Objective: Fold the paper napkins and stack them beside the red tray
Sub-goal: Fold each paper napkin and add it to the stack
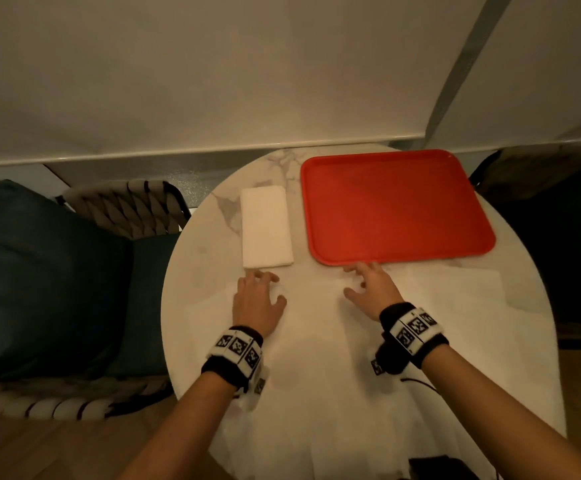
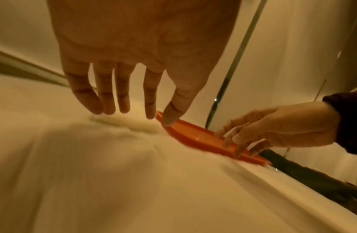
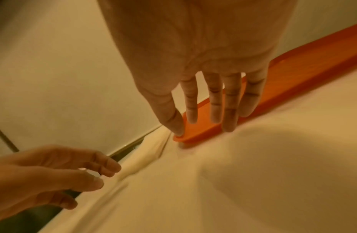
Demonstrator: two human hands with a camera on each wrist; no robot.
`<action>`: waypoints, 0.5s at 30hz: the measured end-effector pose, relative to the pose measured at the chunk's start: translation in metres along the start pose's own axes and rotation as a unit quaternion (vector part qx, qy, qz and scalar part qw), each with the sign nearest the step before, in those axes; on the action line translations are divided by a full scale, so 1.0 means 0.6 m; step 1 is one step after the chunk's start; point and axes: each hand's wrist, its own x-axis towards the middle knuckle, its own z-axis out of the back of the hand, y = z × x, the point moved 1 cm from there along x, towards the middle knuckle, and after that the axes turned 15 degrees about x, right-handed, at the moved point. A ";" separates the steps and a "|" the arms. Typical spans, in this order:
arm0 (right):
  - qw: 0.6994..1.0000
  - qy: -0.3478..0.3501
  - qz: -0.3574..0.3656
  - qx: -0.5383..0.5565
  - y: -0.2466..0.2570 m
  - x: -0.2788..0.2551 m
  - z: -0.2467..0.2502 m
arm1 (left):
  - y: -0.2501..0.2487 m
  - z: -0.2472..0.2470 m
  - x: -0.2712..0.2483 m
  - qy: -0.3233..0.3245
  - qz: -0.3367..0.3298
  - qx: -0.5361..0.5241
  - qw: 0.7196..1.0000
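Note:
An empty red tray (image 1: 396, 206) lies at the back right of a round marble table (image 1: 192, 271). Just left of it rests a folded white napkin stack (image 1: 266, 226). An unfolded white napkin (image 1: 316, 327) is spread across the near half of the table, its far edge reaching the tray's front rim. My left hand (image 1: 270, 287) hovers over the napkin's far left part, fingers relaxed and holding nothing. My right hand (image 1: 356, 282) reaches over the far edge by the tray's near left corner (image 3: 185, 137), fingers straight and spread (image 3: 195, 124). The left wrist view shows the left fingers (image 2: 123, 108) above the paper (image 2: 133, 173).
A woven chair (image 1: 126, 209) with teal cushions (image 1: 39, 271) stands left of the table, and a dark chair (image 1: 559, 237) stands right. A pale wall and ledge run close behind. A dark object (image 1: 434, 465) sits at the table's near edge.

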 end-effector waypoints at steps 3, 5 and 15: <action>0.998 -0.006 -0.015 -0.061 -0.050 -0.066 0.002 | -0.021 -0.035 -0.046 0.026 -0.023 0.039 0.999; 0.996 -0.017 -0.015 -0.088 -0.076 -0.106 0.002 | -0.039 -0.051 -0.067 0.026 -0.021 0.067 0.997; 0.994 -0.021 -0.018 -0.108 -0.145 -0.186 -0.039 | -0.078 -0.083 -0.048 0.014 0.027 0.056 0.998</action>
